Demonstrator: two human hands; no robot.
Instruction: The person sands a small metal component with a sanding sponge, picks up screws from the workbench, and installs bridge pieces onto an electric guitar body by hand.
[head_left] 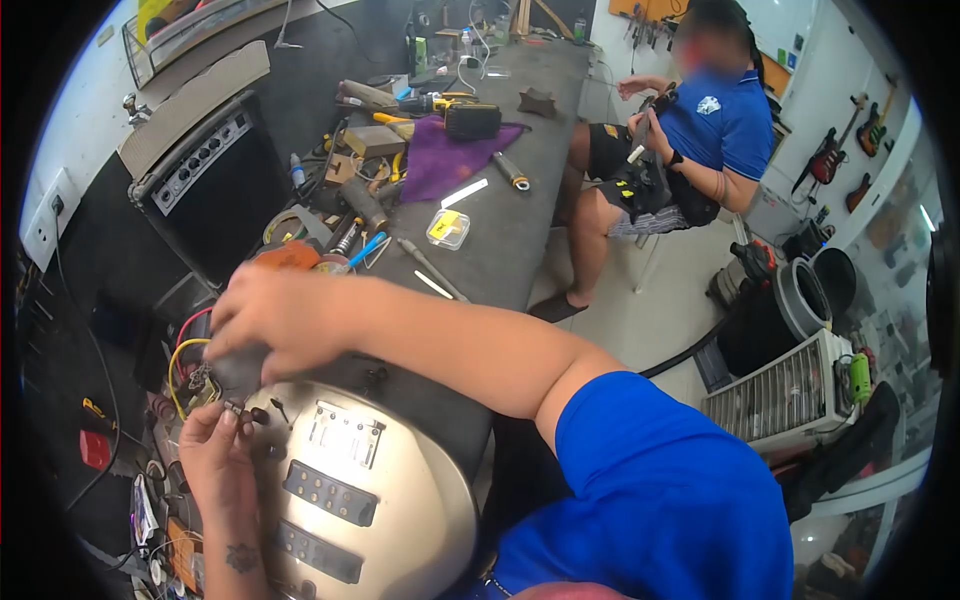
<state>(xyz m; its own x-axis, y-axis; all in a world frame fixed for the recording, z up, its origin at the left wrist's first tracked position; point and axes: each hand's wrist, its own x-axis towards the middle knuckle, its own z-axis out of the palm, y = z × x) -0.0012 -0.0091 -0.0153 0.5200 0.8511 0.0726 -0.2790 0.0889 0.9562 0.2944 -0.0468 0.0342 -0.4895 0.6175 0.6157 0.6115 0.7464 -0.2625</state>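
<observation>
A cream electric guitar body (pixel 405 480) lies on the bench in front of me, with a metal bridge (pixel 345 436) and two dark pickups (pixel 331 493). My left hand (pixel 215 450) is at the body's left edge, thumb and fingers pinched on a small metal part (pixel 236 408). Dark knobs (pixel 260 416) sit right beside those fingertips. My right hand (pixel 290 315) reaches across, above the upper left edge of the body. Its fingers are bent and smeared by motion, so whether they hold anything cannot be made out. Red and yellow wires (pixel 178 350) run beside it.
A black amplifier (pixel 215 185) stands at the left. On the bench lie a purple cloth (pixel 450 155), a cordless drill (pixel 470 115), a clear small box (pixel 448 229) and scattered tools. Across the bench corner, a seated person (pixel 715 130) in blue holds a dark object. An air cooler (pixel 775 390) stands right.
</observation>
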